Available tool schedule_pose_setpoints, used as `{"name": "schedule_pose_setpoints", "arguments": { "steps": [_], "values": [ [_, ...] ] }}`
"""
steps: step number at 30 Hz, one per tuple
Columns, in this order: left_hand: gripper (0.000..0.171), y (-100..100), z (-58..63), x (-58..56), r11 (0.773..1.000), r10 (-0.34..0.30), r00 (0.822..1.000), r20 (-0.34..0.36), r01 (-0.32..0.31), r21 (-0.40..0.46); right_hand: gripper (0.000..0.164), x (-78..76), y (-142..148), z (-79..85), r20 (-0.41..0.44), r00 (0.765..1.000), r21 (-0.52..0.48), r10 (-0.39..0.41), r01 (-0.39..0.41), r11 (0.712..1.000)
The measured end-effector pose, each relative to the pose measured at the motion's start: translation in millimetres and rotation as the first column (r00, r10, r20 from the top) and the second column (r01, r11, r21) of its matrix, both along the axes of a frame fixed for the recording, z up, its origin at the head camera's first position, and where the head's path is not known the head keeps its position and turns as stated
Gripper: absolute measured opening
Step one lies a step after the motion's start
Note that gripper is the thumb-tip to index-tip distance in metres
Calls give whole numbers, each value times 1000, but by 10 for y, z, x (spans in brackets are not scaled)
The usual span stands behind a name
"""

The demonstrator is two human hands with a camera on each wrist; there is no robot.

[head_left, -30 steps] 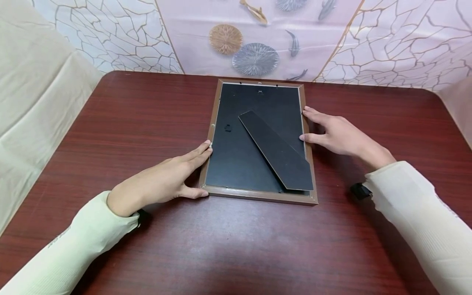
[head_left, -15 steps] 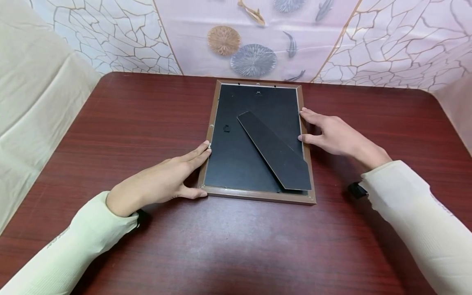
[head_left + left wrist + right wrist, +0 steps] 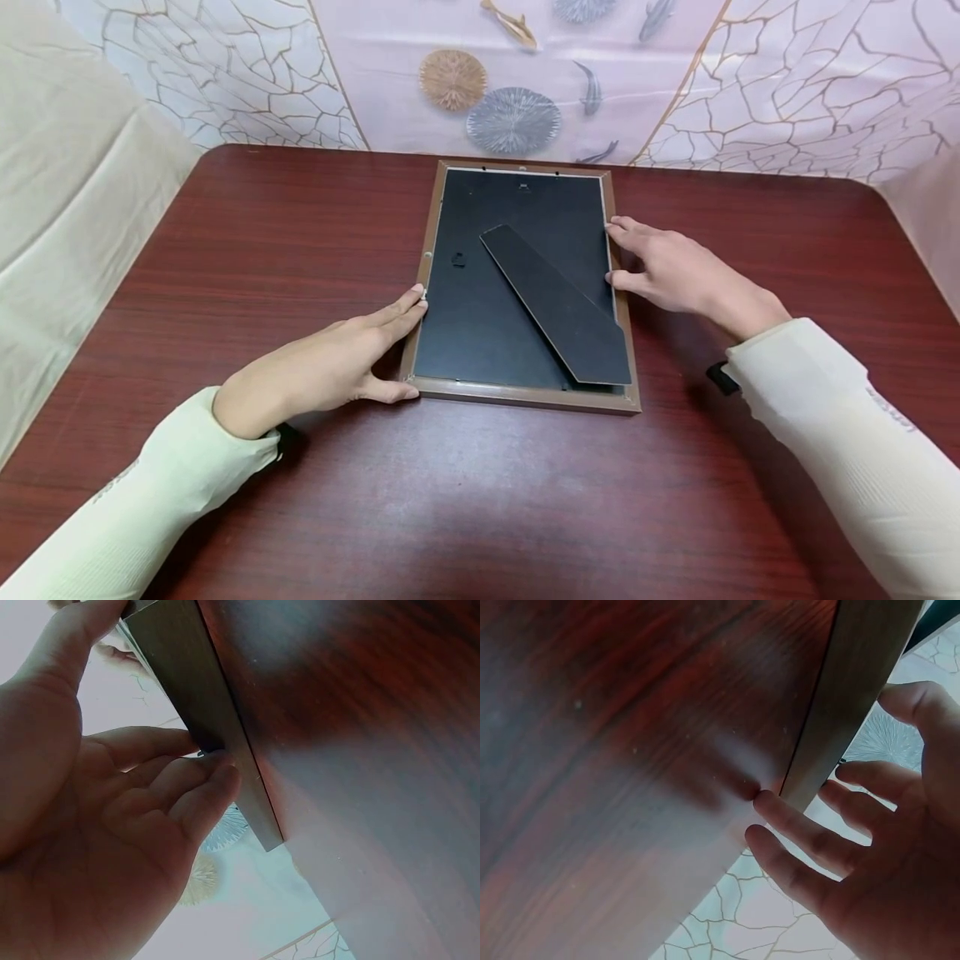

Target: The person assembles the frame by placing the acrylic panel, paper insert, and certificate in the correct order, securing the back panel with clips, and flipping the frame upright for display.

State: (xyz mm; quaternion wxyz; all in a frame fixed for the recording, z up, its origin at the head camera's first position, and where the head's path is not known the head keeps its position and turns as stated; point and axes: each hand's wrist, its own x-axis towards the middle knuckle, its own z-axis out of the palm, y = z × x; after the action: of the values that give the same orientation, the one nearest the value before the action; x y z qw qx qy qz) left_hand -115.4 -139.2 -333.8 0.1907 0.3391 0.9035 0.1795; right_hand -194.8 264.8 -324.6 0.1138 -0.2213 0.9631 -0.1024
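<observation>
A picture frame [image 3: 431,217] with a brown border and black backing lies back side up on the table. Its black easel stand [image 3: 555,304] slants across the lower right of the backing. Along the left side, my left hand [image 3: 322,371] rests its fingertips on the border, the thumb by the near left corner. My right hand [image 3: 682,271] touches the right side with thumb and fingertips, fingers loosely extended. Both wrist views show relaxed fingers against the frame's side wall [image 3: 217,705], not wrapped round it. The frame's front faces down, hidden.
The dark red wooden table [image 3: 480,517] has rounded far corners. A patterned cloth [image 3: 390,75] hangs along the far edge, and a pale cloth [image 3: 67,192] covers the left side. Small metal hangers [image 3: 458,260] sit on the backing.
The head view has drifted slightly, so everything sits a little further left in it. Hands and picture frame keep the same places relative to each other.
</observation>
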Motion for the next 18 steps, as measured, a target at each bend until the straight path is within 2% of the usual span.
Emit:
{"name": "schedule_pose_setpoints", "arguments": {
  "steps": [8,15,18],
  "values": [
    [93,2,8,10,1000,4,1000,-5,-4,-5,74,6,-52,35,-11,999,141,-32,33,989],
    [98,14,10,7,1000,19,1000,-1,-19,-21,71,8,-108,45,-74,997,234,7,11,972],
    [97,11,5,8,999,20,1000,-6,-20,-25,71,11,-153,60,-82,996,295,19,6,955]
  ]
}}
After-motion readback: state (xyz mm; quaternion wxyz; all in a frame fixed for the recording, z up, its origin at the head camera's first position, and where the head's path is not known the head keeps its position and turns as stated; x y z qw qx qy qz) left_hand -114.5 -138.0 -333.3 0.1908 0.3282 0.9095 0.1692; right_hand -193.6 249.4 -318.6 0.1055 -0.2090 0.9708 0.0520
